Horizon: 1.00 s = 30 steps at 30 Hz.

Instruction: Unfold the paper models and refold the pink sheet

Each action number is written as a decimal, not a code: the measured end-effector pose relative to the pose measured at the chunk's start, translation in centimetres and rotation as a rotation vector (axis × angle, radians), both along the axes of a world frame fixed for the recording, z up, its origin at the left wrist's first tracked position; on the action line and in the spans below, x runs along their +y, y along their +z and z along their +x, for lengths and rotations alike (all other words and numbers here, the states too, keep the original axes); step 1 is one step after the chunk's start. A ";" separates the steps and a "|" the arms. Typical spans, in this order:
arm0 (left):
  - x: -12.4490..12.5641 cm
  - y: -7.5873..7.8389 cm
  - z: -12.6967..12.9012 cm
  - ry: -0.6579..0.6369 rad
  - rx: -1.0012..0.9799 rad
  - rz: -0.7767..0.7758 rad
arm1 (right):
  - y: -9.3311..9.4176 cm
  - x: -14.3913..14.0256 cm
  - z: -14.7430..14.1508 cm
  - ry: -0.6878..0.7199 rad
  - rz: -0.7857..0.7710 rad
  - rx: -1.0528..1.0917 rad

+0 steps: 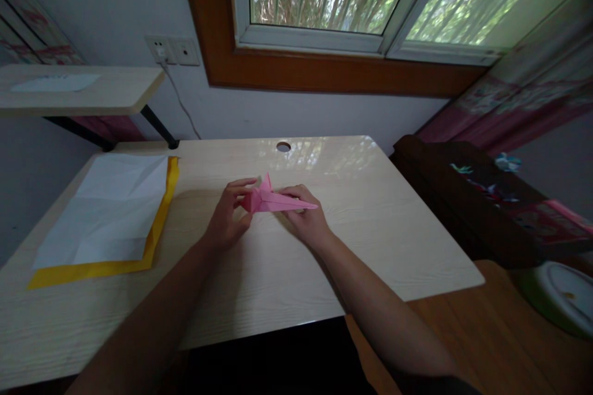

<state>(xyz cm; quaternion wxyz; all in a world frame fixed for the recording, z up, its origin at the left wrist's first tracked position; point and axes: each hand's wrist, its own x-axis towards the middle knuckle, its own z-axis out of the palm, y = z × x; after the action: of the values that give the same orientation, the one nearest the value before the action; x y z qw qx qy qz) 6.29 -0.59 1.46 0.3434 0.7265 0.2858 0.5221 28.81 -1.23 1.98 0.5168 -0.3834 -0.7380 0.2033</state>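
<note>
A pink folded-paper figure (273, 200) is held between my two hands, a little above the middle of the desk. One long point of it runs to the right, and a short flap stands up near its left part. My left hand (231, 210) pinches the figure's left end, thumb below and fingers above. At its right part, my right hand (304, 213) grips from behind and underneath; the long point lies across that hand, and some of its fingers are hidden by the paper.
White creased paper (106, 210) lies on a yellow sheet (160, 231) at the desk's left. A raised shelf (134, 89) stands behind them. The pale desk (370, 247) has a cable hole (283, 147) at the back. Right of it are a dark cabinet (445, 197) and a round-lidded bin (563, 290).
</note>
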 end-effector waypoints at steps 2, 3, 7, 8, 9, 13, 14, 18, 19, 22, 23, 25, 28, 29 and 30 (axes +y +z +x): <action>0.0 -0.1 0.0 0.030 -0.039 -0.067 | 0.2 0.0 0.1 -0.005 -0.009 -0.004; 0.0 -0.1 0.0 0.052 -0.045 -0.090 | 0.2 0.0 0.1 -0.005 -0.016 -0.004; 0.4 -0.5 0.0 0.131 -0.051 -0.151 | 0.1 0.3 0.3 -0.012 -0.050 0.015; 0.4 -0.6 0.0 0.149 -0.041 -0.167 | 0.0 0.3 0.3 -0.019 -0.057 0.026; 0.5 -0.7 0.0 0.166 -0.023 -0.180 | -0.1 0.4 0.3 -0.029 -0.062 0.039; 0.4 -0.4 -0.1 0.211 0.110 -0.161 | -0.5 0.5 0.3 -0.063 -0.076 0.076; 0.4 -0.3 -0.1 0.213 0.154 -0.140 | -0.5 0.5 0.3 -0.063 -0.084 0.076; 0.5 0.1 -0.2 0.201 0.319 0.020 | -0.2 0.3 0.2 -0.051 -0.124 0.057; 0.5 0.1 -0.1 0.198 0.341 0.075 | -0.1 0.3 0.1 -0.037 -0.125 0.055; 0.7 0.0 0.0 0.184 0.368 0.207 | 0.1 0.3 -0.1 0.041 -0.136 0.070; 0.7 0.0 0.0 0.177 0.374 0.237 | 0.0 0.3 -0.1 0.069 -0.154 0.087; 0.8 -0.3 0.1 0.168 0.393 0.286 | -0.1 0.3 -0.4 0.116 -0.211 0.147; 0.8 -0.6 0.1 0.174 0.419 0.341 | -0.4 0.2 -0.8 0.173 -0.337 0.310; 0.8 -0.6 0.1 0.175 0.422 0.353 | -0.5 0.2 -0.9 0.188 -0.383 0.367; 0.7 -0.6 0.1 0.176 0.421 0.363 | -0.5 0.2 -1.0 0.198 -0.427 0.415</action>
<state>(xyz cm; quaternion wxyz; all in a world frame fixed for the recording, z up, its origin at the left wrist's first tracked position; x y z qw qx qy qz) 6.43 0.16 0.90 0.0944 0.8408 0.3145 0.4304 27.76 -1.02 1.47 0.5418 -0.3597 -0.5913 0.4768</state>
